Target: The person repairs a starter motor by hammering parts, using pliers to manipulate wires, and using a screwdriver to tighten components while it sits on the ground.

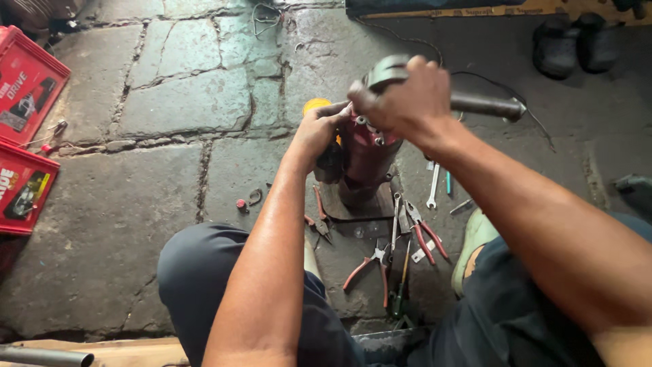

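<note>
While you squat over the stone floor (170, 102), hand tools crowd the ground between your knees: red-handled pliers (372, 266) at six o'clock of the dark red cylindrical motor body (369, 155), a second pair of pliers (424, 234) at five, a small spanner (433, 187) at four. Two red cartons (24, 129) lie far off at nine o'clock, dark sandals (576, 42) at one. The motor body stands upright on a flat metal plate (358, 207). Your left hand (318, 129) presses against its upper left side, fingers curled on it. Your right hand (411, 98) reaches over the top, closed around a heavy grey tool (475, 103) whose handle points to three o'clock.
</note>
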